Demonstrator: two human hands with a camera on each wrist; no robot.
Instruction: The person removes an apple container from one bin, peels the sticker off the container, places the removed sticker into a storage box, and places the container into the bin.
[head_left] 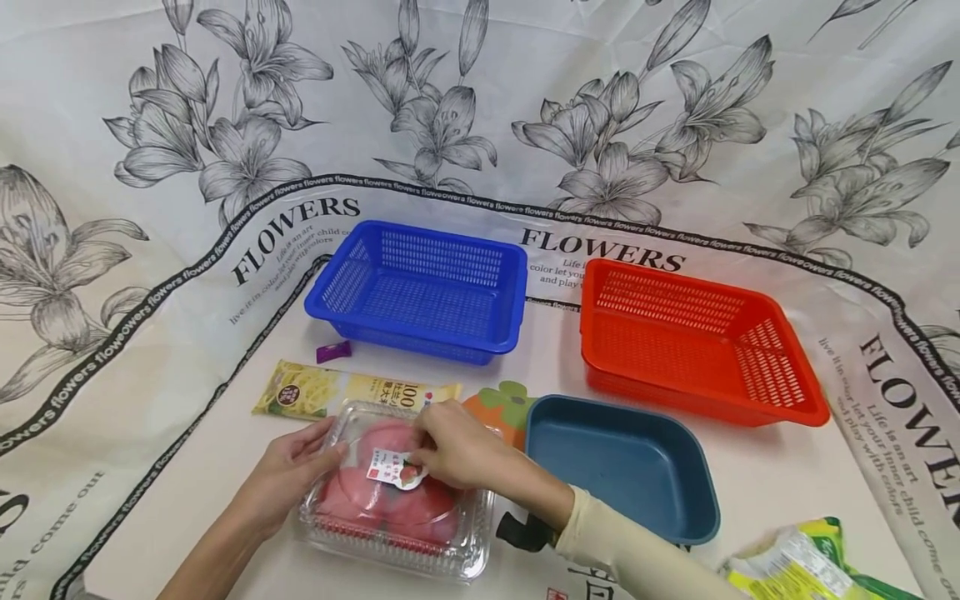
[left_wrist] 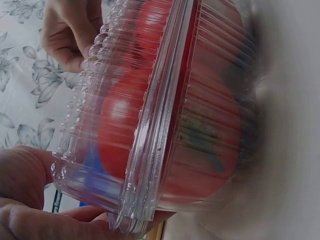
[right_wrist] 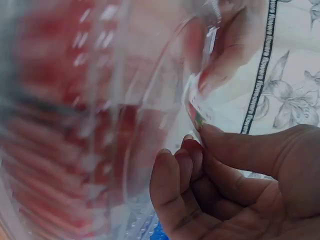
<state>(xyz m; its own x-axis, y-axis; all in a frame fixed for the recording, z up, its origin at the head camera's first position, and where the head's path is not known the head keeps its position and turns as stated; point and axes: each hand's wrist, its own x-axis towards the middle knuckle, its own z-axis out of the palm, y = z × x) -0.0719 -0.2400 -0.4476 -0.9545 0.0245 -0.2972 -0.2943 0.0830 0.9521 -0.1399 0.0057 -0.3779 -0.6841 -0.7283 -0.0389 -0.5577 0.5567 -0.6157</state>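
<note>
Near the front edge of the desk sits one clear plastic box (head_left: 397,500) with red tomatoes (head_left: 390,496) inside; the see-through lid blurs them, so I cannot count them. The left hand (head_left: 288,475) holds the box's left side, thumb on top and fingers curled under. The right hand (head_left: 457,450) pinches the small label (head_left: 393,468) on the lid. At the front right corner, one green and yellow bag (head_left: 802,567) is cut off. Behind the box lie one noodle packet (head_left: 330,390), one tiny purple wrapper (head_left: 333,351) and an orange shape (head_left: 502,408), partly hidden. One dark blue tray (head_left: 637,500) sits to the right. Farther back stand one blue basket (head_left: 420,292) and one red basket (head_left: 697,342).
</note>
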